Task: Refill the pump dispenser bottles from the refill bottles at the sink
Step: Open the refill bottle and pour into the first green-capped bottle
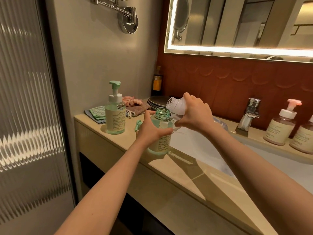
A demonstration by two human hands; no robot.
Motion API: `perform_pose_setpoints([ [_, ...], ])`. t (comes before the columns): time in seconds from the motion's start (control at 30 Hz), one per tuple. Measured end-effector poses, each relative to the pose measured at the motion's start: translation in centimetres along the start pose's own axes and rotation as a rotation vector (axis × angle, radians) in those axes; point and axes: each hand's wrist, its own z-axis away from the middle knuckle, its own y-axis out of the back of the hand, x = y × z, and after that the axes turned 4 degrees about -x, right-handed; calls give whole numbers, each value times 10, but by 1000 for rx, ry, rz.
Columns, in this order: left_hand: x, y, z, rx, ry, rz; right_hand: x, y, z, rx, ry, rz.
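Your open bottle (pixel 162 123) and refill bottle (pixel 176 107) look like clear plastic; the faucet (pixel 251 110) at three o'clock, polished metal.

Back-left of counter (pixel 94 126): folded cloths (pixel 95 113), grey plate stack (pixel 156 101), dark yellow-labelled bottle (pixel 157 81) in the corner. Chrome faucet (pixel 250 114) at right, lit mirror (pixel 237 24) above it. Ribbed glass door (pixel 28 99) far left.

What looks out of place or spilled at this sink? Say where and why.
No spill shows. A stack of grey plates sits on the counter by the back wall, odd beside a bathroom sink.
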Motion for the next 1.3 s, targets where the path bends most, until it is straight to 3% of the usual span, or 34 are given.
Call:
perform_pose_setpoints([
  [1.3, -1, -3, 0, 22, 2, 21, -6, 11, 0, 7, 70, 227],
])
